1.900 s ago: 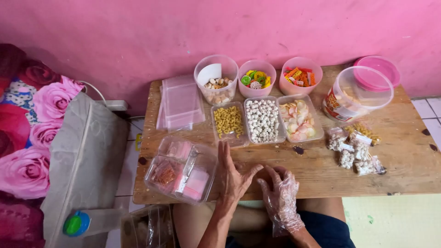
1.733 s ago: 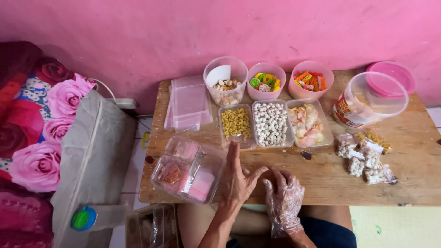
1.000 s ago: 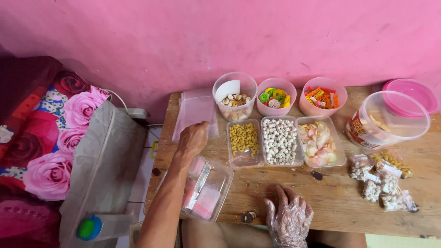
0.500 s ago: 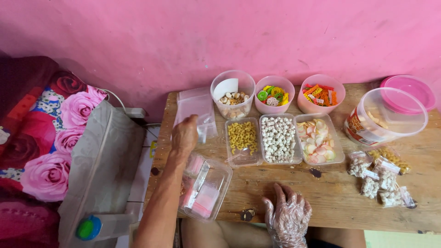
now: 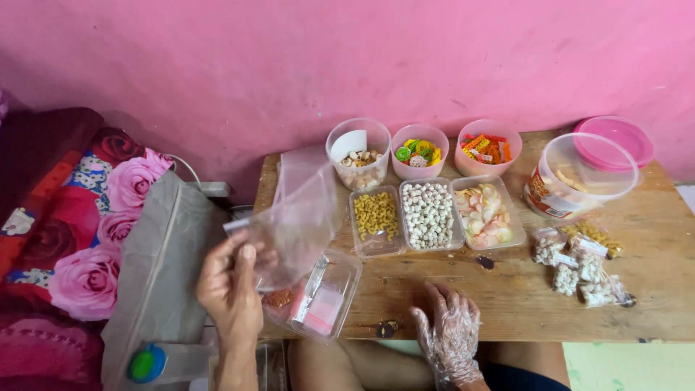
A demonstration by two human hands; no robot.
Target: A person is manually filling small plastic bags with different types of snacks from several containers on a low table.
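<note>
Clear plastic bag (image 5: 293, 221) raised off the worktop (image 5: 651, 239) near its left edge, above the clear divided tray (image 5: 318, 293). My left hand (image 5: 230, 289) pinches the bag's lower left corner, fingers closed on it. My right hand (image 5: 450, 329), in a thin plastic glove, lies flat on the worktop's front edge, fingers spread, holding nothing. Snack tubs (image 5: 427, 215) sit behind.

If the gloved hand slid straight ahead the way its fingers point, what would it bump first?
Probably the tray of white round snacks. The right hand lies flat on the table, fingers pointing slightly left toward it.
</note>
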